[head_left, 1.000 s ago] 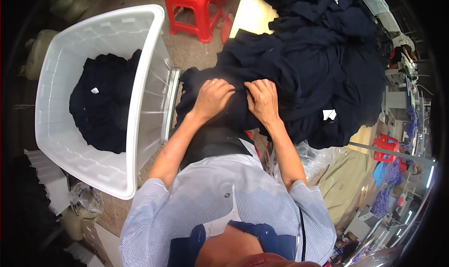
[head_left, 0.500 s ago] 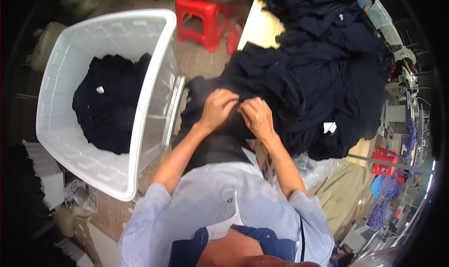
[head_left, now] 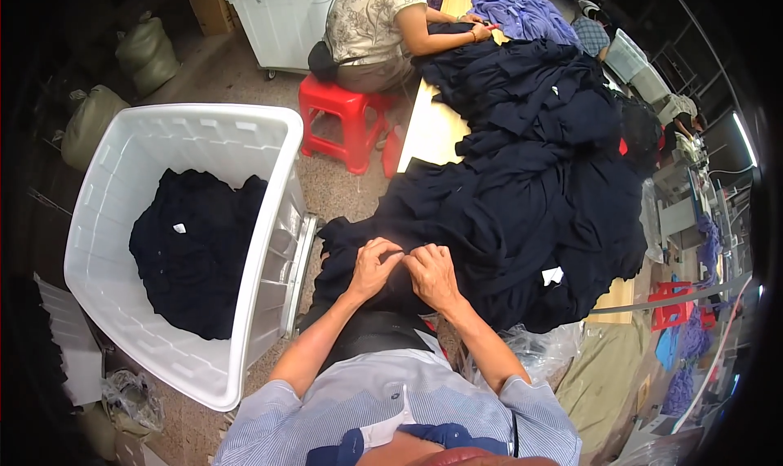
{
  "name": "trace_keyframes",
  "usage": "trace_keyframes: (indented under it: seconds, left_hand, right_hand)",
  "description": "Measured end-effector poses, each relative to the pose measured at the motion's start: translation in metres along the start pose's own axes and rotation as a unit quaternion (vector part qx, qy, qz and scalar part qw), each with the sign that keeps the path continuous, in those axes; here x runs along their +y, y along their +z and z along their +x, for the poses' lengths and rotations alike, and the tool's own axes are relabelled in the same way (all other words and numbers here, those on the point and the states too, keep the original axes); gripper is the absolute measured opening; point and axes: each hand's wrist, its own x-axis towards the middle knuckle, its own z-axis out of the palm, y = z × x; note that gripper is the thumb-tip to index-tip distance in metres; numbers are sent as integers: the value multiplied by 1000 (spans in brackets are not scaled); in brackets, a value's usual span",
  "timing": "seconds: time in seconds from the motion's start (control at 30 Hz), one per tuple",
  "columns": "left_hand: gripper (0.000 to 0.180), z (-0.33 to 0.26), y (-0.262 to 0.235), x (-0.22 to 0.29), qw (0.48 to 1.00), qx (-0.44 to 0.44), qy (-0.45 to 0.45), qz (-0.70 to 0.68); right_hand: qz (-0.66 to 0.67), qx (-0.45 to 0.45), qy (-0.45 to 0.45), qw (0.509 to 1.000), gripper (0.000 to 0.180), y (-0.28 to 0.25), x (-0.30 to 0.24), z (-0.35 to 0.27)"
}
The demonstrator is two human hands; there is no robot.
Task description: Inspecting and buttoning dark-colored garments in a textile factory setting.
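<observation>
A big heap of dark navy garments (head_left: 522, 181) covers the table in front of me. My left hand (head_left: 373, 266) and my right hand (head_left: 432, 274) sit close together at the heap's near edge, both pinching the same fold of a navy garment (head_left: 383, 221), fingertips nearly touching. A small white tag (head_left: 552, 275) shows on the cloth to the right of my right hand. On my left stands a large white plastic bin (head_left: 269, 213) with more navy garments (head_left: 192, 254) piled inside.
Another person (head_left: 383, 22) sits on a red plastic stool (head_left: 342, 111) at the table's far end, hands on the cloth. A second white bin (head_left: 281, 9) stands behind them. Purple fabric (head_left: 522, 9) lies far back. Sacks (head_left: 147, 54) rest at far left. A bare strip of tabletop (head_left: 432, 128).
The view has tilted up, bringing the seated person and the far bin into sight. My hands stay together on the navy garment at the heap's near edge.
</observation>
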Motion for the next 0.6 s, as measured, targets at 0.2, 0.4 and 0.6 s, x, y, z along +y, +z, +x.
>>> trace_keyframes:
  seconds: [0.2,0.4,0.6]
  left_hand:
    - [16,10,-14,-2,996,-81,-10,-44]
    - [14,3,-9,-5,996,-51,54,46]
    - [12,-2,-6,1,1000,4,17,5]
  right_hand:
    - [39,44,-57,997,24,7,-6,6]
    - [68,83,-35,994,19,14,-4,1]
    - [31,67,-1,997,21,19,-1,-6]
